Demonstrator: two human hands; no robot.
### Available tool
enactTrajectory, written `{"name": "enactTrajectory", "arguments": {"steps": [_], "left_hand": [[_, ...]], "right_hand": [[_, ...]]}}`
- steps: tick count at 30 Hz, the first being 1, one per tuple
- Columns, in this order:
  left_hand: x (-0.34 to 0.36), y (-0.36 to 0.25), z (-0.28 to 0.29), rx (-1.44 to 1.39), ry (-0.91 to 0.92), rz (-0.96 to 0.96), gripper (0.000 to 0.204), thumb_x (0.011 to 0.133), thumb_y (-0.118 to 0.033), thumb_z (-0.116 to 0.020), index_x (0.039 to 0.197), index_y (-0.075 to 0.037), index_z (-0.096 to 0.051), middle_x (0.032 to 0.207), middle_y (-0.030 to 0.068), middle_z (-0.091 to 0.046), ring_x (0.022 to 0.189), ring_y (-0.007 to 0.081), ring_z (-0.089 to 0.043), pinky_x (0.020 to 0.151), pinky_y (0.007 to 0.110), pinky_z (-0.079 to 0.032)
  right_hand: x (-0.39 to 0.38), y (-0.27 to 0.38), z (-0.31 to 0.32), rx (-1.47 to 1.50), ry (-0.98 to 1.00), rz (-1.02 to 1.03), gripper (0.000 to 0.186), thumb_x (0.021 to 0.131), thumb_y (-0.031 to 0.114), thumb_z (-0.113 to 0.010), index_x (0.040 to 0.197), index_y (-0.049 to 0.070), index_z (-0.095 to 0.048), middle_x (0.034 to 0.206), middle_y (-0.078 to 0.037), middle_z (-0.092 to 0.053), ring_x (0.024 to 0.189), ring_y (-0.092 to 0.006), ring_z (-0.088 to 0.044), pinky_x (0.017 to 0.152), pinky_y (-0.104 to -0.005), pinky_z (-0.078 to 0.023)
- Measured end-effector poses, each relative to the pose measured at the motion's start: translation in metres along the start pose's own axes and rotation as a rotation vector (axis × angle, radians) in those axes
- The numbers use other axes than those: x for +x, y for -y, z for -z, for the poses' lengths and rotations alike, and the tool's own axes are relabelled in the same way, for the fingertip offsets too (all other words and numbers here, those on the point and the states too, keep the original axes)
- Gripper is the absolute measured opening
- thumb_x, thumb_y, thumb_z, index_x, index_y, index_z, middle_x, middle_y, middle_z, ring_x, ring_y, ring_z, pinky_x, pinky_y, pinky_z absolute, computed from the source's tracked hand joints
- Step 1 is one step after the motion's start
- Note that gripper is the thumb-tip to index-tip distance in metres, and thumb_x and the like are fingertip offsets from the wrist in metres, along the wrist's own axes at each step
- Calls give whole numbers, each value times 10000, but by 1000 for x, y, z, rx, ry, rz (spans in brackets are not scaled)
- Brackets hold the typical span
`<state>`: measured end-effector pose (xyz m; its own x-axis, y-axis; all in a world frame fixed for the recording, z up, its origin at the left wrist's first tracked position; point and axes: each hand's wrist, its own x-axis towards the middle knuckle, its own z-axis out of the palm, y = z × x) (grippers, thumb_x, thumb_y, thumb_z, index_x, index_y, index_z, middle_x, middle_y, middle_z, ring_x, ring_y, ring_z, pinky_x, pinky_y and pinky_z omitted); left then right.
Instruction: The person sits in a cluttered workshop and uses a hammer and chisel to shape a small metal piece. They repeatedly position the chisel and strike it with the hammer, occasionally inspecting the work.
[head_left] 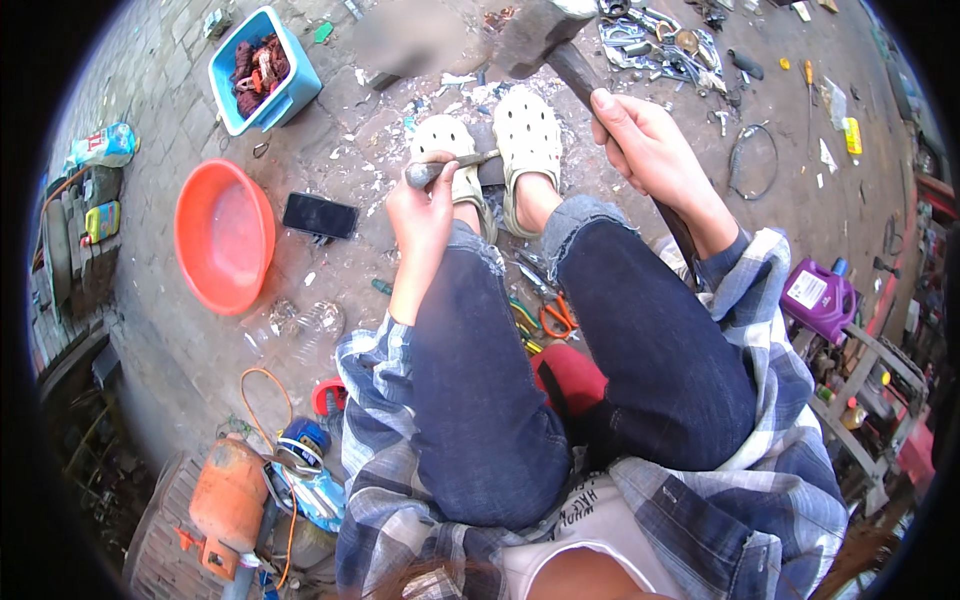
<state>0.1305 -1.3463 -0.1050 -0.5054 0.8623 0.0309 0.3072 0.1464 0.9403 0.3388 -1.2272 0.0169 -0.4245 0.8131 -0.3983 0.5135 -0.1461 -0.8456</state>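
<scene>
My left hand point(420, 212) is closed around a short steel chisel point(474, 159), its thick blunt end toward the left. The thin end points right, across my cream clogs point(528, 130). My right hand point(658, 155) grips the dark handle of a heavy hammer point(535, 42). The hammer's worn steel head is raised beyond my feet, up and to the right of the chisel and apart from it. A dark piece point(488, 165) lies between the clogs, partly hidden by the chisel. A blurred patch covers the ground ahead of my feet.
A red basin point(225, 238), a phone point(320, 215) and a blue tub point(268, 75) stand left. Orange-handled pliers point(558, 315) lie between my legs. At right are loose metal parts point(665, 48), a screwdriver point(809, 90) and a purple jug point(822, 298). An orange gas cylinder point(228, 495) is lower left.
</scene>
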Motion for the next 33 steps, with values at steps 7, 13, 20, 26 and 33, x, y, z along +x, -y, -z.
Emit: {"name": "enactTrajectory", "arguments": {"steps": [7,13,20,26,33], "left_hand": [[-9,-1,3,-34,-5,58,83,845,-29,-649,926,-9,-649,862,49,-675,802,108,-612,730,257,-489],[-12,-5,2,-62,0,-5,94,818,-53,-669,912,-44,-661,814,96,-675,736,170,-646,671,279,-491],[-6,-12,-2,100,90,-108,110,813,-100,-676,913,-59,-661,814,132,-671,707,244,-664,629,322,-496],[-2,4,-3,-148,-74,156,113,854,-58,-651,945,9,-656,888,77,-693,819,114,-636,740,257,-494],[-10,22,2,-376,-182,198,143,845,-46,-661,965,29,-642,924,82,-682,865,123,-632,785,260,-488]], "right_hand": [[-12,47,-8,-126,90,244,398,983,376,-439,739,70,-508,510,62,-391,445,-20,-356,416,-203,-285],[-14,60,-22,-145,109,304,366,974,325,-481,737,47,-510,520,55,-402,461,-23,-377,425,-214,-299],[-15,64,-15,-252,116,327,368,967,334,-495,736,49,-519,516,54,-407,468,-28,-382,430,-226,-305],[-20,74,-14,-247,144,278,372,970,336,-484,728,55,-503,521,53,-409,466,-31,-382,431,-222,-305],[-35,103,-29,-328,212,407,369,925,326,-555,833,-30,-584,554,-111,-466,524,-126,-429,496,-304,-375]]}}
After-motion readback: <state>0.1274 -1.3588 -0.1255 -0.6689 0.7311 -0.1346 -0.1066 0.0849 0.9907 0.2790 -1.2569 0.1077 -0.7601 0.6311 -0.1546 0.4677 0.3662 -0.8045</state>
